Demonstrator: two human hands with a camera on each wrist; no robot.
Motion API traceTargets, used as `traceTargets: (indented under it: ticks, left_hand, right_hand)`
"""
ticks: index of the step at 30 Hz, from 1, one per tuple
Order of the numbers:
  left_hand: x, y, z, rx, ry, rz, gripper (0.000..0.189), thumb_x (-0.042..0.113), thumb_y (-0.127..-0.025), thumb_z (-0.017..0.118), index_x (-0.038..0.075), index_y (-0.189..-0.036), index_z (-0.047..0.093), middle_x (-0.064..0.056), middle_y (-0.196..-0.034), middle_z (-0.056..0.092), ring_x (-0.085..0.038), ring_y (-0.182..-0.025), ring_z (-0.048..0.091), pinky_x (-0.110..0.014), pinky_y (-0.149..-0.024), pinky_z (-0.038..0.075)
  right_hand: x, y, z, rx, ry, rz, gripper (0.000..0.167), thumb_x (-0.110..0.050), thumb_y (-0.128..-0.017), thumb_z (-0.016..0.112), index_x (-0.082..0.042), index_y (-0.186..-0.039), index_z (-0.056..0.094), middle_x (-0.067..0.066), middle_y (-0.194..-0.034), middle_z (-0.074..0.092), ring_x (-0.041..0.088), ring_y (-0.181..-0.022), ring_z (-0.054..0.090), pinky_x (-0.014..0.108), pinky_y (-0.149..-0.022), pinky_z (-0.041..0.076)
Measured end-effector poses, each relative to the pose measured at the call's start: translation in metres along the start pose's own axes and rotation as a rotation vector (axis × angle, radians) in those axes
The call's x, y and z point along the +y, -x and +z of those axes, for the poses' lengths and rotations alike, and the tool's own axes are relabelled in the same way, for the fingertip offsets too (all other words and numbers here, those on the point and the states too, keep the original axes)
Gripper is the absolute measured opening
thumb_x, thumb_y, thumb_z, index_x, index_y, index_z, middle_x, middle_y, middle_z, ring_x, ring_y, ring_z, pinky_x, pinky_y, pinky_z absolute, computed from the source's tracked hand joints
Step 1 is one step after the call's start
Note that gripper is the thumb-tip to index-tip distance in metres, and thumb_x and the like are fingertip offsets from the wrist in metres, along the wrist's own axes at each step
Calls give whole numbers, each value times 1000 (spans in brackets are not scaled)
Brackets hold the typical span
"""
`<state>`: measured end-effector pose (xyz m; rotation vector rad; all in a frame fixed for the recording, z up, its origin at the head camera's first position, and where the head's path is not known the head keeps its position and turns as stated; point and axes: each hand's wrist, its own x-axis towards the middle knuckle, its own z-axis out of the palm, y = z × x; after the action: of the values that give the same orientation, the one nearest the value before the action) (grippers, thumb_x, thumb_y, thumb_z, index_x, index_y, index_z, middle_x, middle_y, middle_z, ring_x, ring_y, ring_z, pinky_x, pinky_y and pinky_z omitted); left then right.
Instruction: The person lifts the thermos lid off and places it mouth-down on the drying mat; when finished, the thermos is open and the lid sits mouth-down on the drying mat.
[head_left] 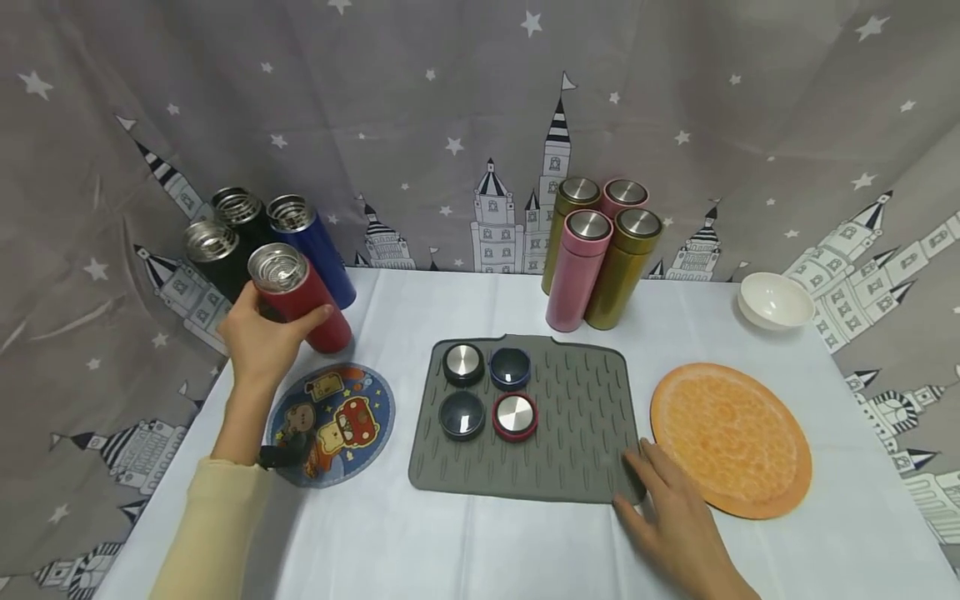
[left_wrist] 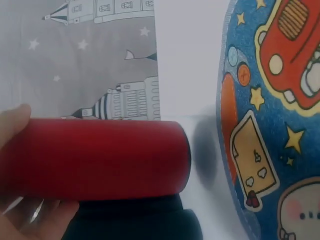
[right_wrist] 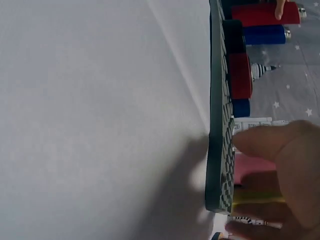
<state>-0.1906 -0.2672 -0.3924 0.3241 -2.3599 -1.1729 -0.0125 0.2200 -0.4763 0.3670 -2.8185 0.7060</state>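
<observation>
My left hand (head_left: 262,343) grips an uncapped red thermos bottle (head_left: 324,310) round its upper part. In the left wrist view the bottle's base is close over the white cloth, near the round blue cartoon mat (left_wrist: 295,145). Right behind it stand an uncapped blue bottle (head_left: 326,260) and two dark ones (head_left: 225,271). My right hand (head_left: 675,512) lies with fingers extended at the near right corner of the grey ridged mat (head_left: 581,433). On that mat sit a red-rimmed lid (head_left: 515,417), a blue lid (head_left: 510,369) and two black lids (head_left: 462,416).
Several capped bottles, pink (head_left: 577,279) and olive (head_left: 622,271), stand together at the back. An orange round mat (head_left: 731,442) lies right of my right hand, with a white bowl (head_left: 776,302) behind it. A grey castle-print curtain (head_left: 420,125) borders the table.
</observation>
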Motion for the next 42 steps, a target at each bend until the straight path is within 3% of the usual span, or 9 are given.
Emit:
traceTargets:
  ticks: [6, 16, 26, 36, 42]
  left_hand:
    - [-11, -12, 11, 15, 1, -62, 76, 32, -77, 87, 11, -142, 54, -7, -138, 60, -25, -128, 54, -47, -106, 43]
    - [-21, -26, 22, 61, -8, -44, 74, 24, -78, 86, 8, -142, 52, -9, -137, 61, -25, -126, 56, -44, -105, 44]
    - [-32, -31, 25, 67, -20, -83, 74, 32, -82, 82, 10, -144, 49, -9, -138, 60, -23, -127, 55, -42, -105, 44]
    - [-43, -16, 27, -9, -40, -111, 79, 28, -87, 77, 8, -151, 37, -15, -146, 51, -31, -131, 52, -46, -107, 41]
    - [-40, 22, 31, -134, -49, -164, 88, 25, -87, 76, 6, -156, 25, -21, -151, 43, -40, -132, 48, -55, -106, 40]
  right_hand:
    - [-4, 5, 5, -68, 6, -5, 48, -20, -78, 84, -2, -120, 70, 17, -139, 57, 41, -130, 50, 57, -95, 48]
    - [-3, 7, 12, -21, -13, -1, 45, -13, -78, 84, -5, -120, 71, 15, -139, 58, 41, -129, 51, 58, -95, 47]
    - [1, 4, 13, 39, -3, -20, 38, -14, -79, 84, -7, -114, 74, 13, -132, 63, 40, -122, 58, 57, -90, 51]
    - [5, 3, 16, 74, -9, -18, 36, -15, -77, 84, -8, -111, 76, 13, -129, 65, 39, -120, 59, 57, -87, 52]
    - [5, 4, 17, 81, -18, -2, 35, -14, -77, 84, -9, -111, 76, 13, -129, 65, 39, -119, 60, 57, -86, 53]
